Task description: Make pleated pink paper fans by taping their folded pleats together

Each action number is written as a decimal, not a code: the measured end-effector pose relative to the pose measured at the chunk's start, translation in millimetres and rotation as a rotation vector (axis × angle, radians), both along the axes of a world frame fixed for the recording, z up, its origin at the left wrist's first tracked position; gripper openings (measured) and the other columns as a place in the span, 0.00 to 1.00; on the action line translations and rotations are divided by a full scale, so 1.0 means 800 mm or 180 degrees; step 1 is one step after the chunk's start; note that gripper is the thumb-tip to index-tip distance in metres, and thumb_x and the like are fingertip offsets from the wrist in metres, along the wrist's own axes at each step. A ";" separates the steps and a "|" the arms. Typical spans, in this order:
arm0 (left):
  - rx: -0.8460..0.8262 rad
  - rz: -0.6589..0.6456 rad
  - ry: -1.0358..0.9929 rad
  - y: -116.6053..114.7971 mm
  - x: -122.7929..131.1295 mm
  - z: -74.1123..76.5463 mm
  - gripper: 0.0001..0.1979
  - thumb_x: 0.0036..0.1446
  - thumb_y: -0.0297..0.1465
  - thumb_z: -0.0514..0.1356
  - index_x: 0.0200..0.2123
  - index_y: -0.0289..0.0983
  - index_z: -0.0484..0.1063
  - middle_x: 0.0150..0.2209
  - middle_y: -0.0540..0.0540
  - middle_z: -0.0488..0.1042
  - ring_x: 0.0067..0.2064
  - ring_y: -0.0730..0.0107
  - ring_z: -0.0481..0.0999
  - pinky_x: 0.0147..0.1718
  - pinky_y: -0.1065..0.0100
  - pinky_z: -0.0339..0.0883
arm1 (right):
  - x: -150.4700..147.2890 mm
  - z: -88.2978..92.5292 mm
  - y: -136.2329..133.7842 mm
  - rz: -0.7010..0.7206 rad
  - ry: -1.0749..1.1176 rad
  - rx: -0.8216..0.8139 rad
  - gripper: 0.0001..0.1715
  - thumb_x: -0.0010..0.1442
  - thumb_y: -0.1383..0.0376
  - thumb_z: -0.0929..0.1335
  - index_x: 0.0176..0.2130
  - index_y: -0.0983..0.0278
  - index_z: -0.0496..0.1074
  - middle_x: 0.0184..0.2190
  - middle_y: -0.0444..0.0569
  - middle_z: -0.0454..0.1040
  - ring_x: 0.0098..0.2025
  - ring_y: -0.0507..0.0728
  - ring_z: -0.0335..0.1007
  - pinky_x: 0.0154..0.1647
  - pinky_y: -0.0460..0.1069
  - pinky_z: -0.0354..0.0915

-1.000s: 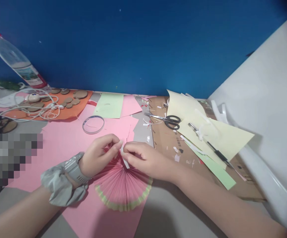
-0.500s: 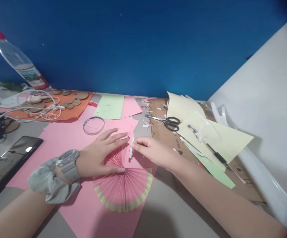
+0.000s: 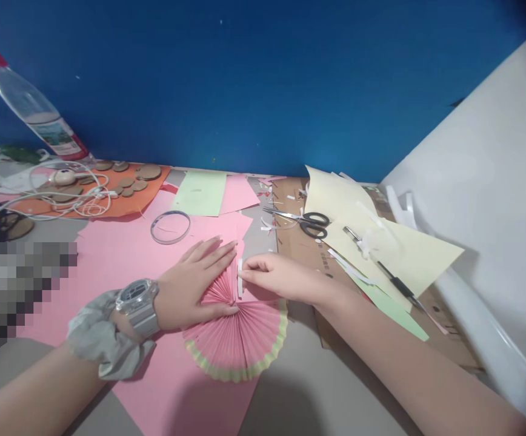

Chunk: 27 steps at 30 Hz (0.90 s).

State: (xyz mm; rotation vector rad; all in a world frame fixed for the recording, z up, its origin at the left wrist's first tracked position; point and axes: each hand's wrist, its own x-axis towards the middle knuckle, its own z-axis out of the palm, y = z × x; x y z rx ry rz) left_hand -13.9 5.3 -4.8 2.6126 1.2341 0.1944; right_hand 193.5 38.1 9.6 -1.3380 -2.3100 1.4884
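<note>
A pleated pink paper fan (image 3: 240, 339) with a yellow-green edge lies spread over pink paper sheets. My left hand (image 3: 199, 275) rests on its upper left folds, fingers stretched out and thumb near the fan's centre; part of the pleats is hidden beneath the palm. Just right of those fingers, my right hand (image 3: 265, 274) pinches a narrow white strip (image 3: 240, 284) between thumb and forefinger. The strip stands along the straight edge of the folded paper; whether it is stuck there I cannot tell.
Black-handled scissors (image 3: 315, 224) lie on cardboard at right, near a black pen (image 3: 394, 278) and cream paper (image 3: 408, 245). A roll of tape (image 3: 170, 227) sits on the pink paper (image 3: 103, 254). White cables (image 3: 93, 203) and a bottle (image 3: 40, 115) occupy the left.
My left hand and the fan have shifted slightly right, closing the gap to the white strip. My right hand still pinches the strip, now right against the fan's folded edge.
</note>
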 end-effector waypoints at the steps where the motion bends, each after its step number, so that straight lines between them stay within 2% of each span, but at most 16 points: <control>1: 0.0012 0.0020 -0.0015 0.000 0.000 0.000 0.43 0.51 0.55 0.51 0.63 0.35 0.48 0.65 0.41 0.49 0.65 0.49 0.41 0.61 0.48 0.41 | -0.001 0.000 0.000 -0.0028 -0.0026 -0.0017 0.19 0.58 0.53 0.59 0.23 0.63 0.58 0.19 0.37 0.51 0.22 0.47 0.47 0.22 0.44 0.48; 8: -0.0108 -0.0139 0.0040 0.005 -0.006 0.000 0.44 0.51 0.54 0.51 0.64 0.36 0.45 0.65 0.40 0.47 0.65 0.45 0.41 0.60 0.47 0.44 | -0.005 -0.005 -0.005 -0.0097 -0.0189 0.0081 0.20 0.59 0.53 0.59 0.26 0.63 0.66 0.20 0.40 0.60 0.22 0.48 0.55 0.22 0.44 0.49; 15: -0.0026 -0.0105 -0.0003 0.004 -0.004 -0.003 0.43 0.51 0.54 0.52 0.63 0.36 0.47 0.65 0.41 0.48 0.65 0.46 0.44 0.59 0.47 0.45 | -0.006 -0.003 -0.010 -0.0092 -0.0332 0.0338 0.21 0.60 0.53 0.58 0.23 0.63 0.63 0.20 0.40 0.61 0.23 0.48 0.56 0.23 0.45 0.48; 21: 0.0035 -0.0004 -0.0064 0.000 0.001 -0.002 0.42 0.51 0.55 0.52 0.62 0.36 0.50 0.64 0.41 0.50 0.64 0.48 0.45 0.59 0.49 0.46 | -0.004 -0.006 -0.015 -0.0048 -0.0345 0.0492 0.20 0.61 0.55 0.58 0.25 0.62 0.65 0.22 0.41 0.67 0.23 0.49 0.58 0.23 0.45 0.48; 27: -0.0010 -0.0067 -0.0015 0.002 -0.001 0.002 0.42 0.51 0.54 0.52 0.63 0.37 0.47 0.65 0.40 0.50 0.64 0.46 0.45 0.59 0.48 0.46 | -0.008 -0.005 -0.017 -0.0207 -0.0425 0.0501 0.20 0.61 0.56 0.58 0.26 0.62 0.69 0.23 0.43 0.69 0.23 0.49 0.59 0.23 0.46 0.48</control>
